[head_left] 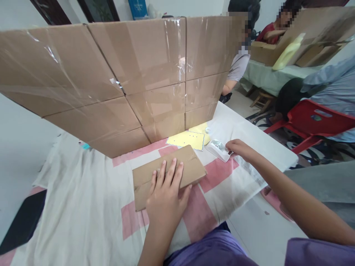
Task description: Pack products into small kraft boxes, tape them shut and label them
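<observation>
Left hand lies flat, fingers spread over the cardboard box beneath them, its long axis running left to right, right end angling away. Past that end, the nearer right hand curls its fingers against the white object, just to their left; pinched or merely touching, I can't tell.

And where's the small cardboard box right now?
In the head view, the small cardboard box lies just below centre on the pink-and-white cloth, under the left hand, with the tall cardboard panel and yellow sheet just beyond it.
</observation>
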The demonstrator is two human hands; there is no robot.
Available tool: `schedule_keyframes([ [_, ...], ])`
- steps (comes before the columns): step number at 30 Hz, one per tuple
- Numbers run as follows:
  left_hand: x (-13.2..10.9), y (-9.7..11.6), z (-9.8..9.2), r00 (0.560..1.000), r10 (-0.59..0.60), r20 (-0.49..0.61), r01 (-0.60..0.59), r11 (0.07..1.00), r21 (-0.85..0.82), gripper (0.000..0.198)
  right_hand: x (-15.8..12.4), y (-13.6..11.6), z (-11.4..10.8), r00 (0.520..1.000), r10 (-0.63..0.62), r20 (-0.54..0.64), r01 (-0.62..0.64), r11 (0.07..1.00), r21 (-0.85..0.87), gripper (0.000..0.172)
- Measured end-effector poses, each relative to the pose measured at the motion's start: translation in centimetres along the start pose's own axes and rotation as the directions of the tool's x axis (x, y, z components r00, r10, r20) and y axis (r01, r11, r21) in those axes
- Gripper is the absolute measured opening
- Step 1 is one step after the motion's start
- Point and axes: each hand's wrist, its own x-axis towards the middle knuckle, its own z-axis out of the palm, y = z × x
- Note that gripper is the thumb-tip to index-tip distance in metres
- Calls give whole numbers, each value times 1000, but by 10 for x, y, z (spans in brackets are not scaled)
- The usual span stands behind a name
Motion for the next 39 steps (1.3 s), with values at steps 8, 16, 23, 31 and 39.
schedule_keyframes([
  [8, -1, 1, -3, 1000, -11, 23, 11, 1000, -13, 56, -11, 18, 9, 976, -98, -193, 95, 995, -27, 24],
  [16, -1, 3, -3, 999, -33, 17, 34, 999, -37, 55, -17, 27, 14, 948, -151, -280, 149, 988, -29, 21],
  [23, -1, 0, -1, 1000, -14, 10, 14, 1000, -26, 56, -22, 35, 16, 934, -169, -313, 185, 983, 19, 17],
  [31, -2, 4, -4, 999, -36, 13, 36, 999, -30, 54, -27, 35, 16, 945, -141, -295, 179, 978, 106, 17],
  [39, -1, 2, -3, 1000, -24, 3, 24, 999, -28, 55, -32, 31, 0, 979, -111, -170, 124, 990, 64, 24],
])
